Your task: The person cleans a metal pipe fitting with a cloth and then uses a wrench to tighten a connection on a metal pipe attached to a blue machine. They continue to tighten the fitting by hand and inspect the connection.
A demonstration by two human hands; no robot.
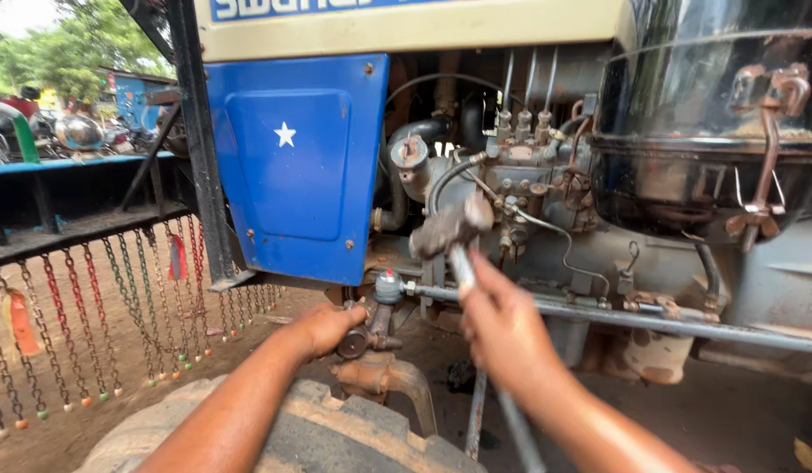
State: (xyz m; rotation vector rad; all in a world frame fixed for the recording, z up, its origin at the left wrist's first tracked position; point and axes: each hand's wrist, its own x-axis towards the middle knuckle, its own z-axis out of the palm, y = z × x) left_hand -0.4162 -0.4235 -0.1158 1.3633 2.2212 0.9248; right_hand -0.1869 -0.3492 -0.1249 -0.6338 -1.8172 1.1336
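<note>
My right hand [504, 328] grips the metal handle of a hammer [449, 229], whose worn steel head is raised in front of the tractor's engine. My left hand [325, 326] reaches low and holds a dark cylindrical steering-joint part [368, 337] just under a small grey capped fitting [387, 285]. The joint sits above the front tyre [336, 438]. A long grey steel rod [616, 317] runs from the fitting off to the right, passing behind my right hand.
The tractor's blue side panel [296, 166] with a white star stands left of the exposed engine and fuel pump [520, 166]. A black round air-cleaner bowl [712, 131] is at upper right. Coloured hanging chains [99, 315] drape at left over dirt ground.
</note>
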